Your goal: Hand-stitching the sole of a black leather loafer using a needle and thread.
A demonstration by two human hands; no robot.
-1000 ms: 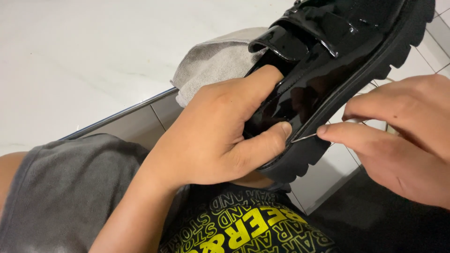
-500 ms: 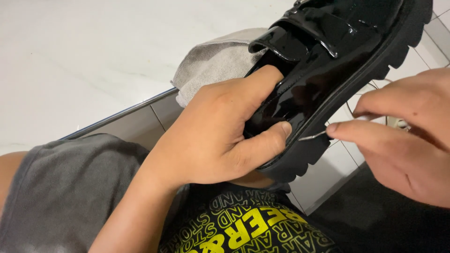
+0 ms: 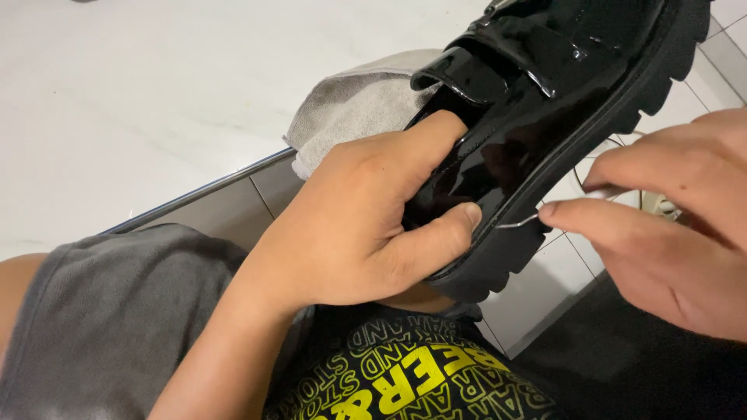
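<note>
Head view: left hand has its fingers tucked inside the glossy black shoe, thumb clamped on the side, held over the lap. Right hand pinches a thin needle at the sole seam, white thread looping behind. Grey cloth lies beyond. That patent upper looks stiff and slippery, so gripping from inside makes sense.

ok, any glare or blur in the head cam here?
Head view: sharp overall; bright glare streaks on the glossy black shoe, which mirrors the left hand; soft even light, faint shadows; right hand slightly soft at the frame edge; needle thin but visible.
</note>
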